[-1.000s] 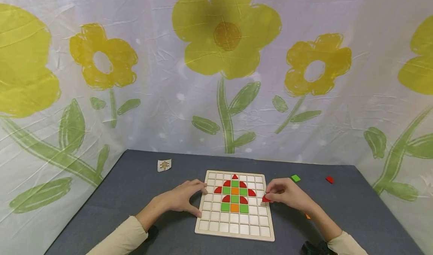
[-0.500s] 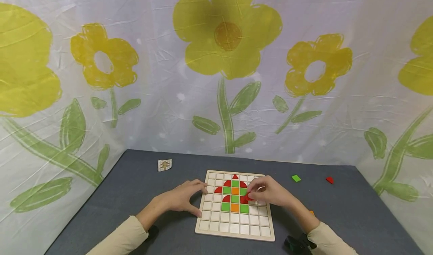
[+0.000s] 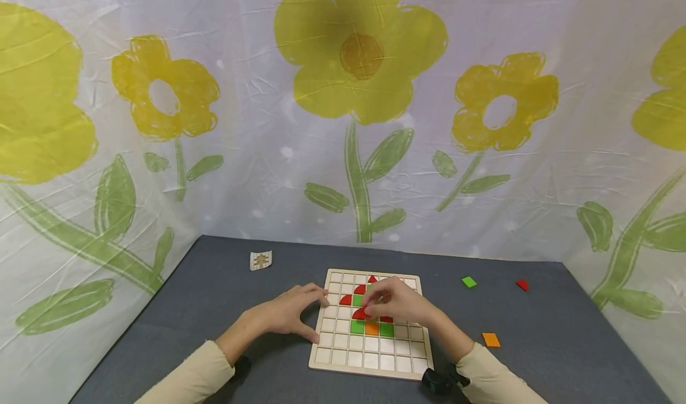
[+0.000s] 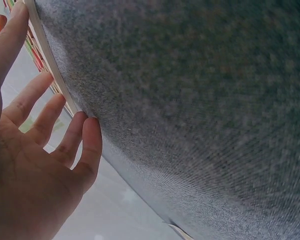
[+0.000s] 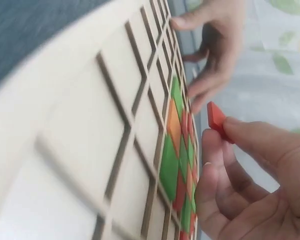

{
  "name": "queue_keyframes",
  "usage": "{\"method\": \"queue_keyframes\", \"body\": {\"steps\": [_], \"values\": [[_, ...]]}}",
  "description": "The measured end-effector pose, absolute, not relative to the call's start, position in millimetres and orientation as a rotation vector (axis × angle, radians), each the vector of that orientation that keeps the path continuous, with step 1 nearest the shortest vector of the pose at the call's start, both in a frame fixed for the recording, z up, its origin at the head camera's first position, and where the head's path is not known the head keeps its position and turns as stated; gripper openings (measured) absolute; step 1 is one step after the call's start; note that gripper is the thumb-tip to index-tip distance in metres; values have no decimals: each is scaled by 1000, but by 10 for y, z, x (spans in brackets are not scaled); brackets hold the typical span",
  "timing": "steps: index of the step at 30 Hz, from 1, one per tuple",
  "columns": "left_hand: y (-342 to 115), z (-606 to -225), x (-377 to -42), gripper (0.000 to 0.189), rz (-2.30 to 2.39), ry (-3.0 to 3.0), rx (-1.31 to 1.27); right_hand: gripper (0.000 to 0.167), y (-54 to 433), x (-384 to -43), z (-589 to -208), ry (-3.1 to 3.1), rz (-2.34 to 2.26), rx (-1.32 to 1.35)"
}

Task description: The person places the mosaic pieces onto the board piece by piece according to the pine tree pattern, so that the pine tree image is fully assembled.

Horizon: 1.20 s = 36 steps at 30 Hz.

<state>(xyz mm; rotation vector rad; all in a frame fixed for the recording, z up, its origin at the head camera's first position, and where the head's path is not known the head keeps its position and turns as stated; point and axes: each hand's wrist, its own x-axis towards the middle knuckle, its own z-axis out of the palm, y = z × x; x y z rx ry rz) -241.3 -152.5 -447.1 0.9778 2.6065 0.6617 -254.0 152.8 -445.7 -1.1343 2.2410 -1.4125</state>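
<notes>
A wooden grid board [image 3: 375, 362] lies on the dark table, with red, green and orange tiles set in its cells. My left hand [image 3: 292, 311] rests along the board's left edge, fingers spread and touching the rim, the thumb lower down. Over the middle of the pattern, my right hand [image 3: 402, 301] pinches a small red tile [image 5: 216, 117] between thumb and fingers. The right wrist view shows this tile held clear of the board. In the head view the right hand hides several tiles in the pattern's middle and right side.
Right of the board lie a green tile [image 3: 468, 282], a red tile [image 3: 522, 285] and an orange tile [image 3: 490, 339]. A small patterned card [image 3: 261, 261] is at the back left. Behind the table hangs a flower-printed cloth [image 3: 236, 124].
From the board's right edge, my right hand has moved left across the pattern with the red tile. The orange tile on the table has come into full view. My left hand stays put.
</notes>
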Motion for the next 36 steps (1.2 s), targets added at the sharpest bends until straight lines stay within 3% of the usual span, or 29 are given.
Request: {"method": "queue_keyframes", "body": {"steps": [13, 36], "values": [[-1538, -4476, -2404, 62, 677, 2606, 988, 4, 1108, -2487, -4468, 2223, -1302, -1194], [-1542, -4475, -2400, 63, 685, 2606, 991, 7, 1027, -2482, -4465, 2346, -1175, -1246]]}}
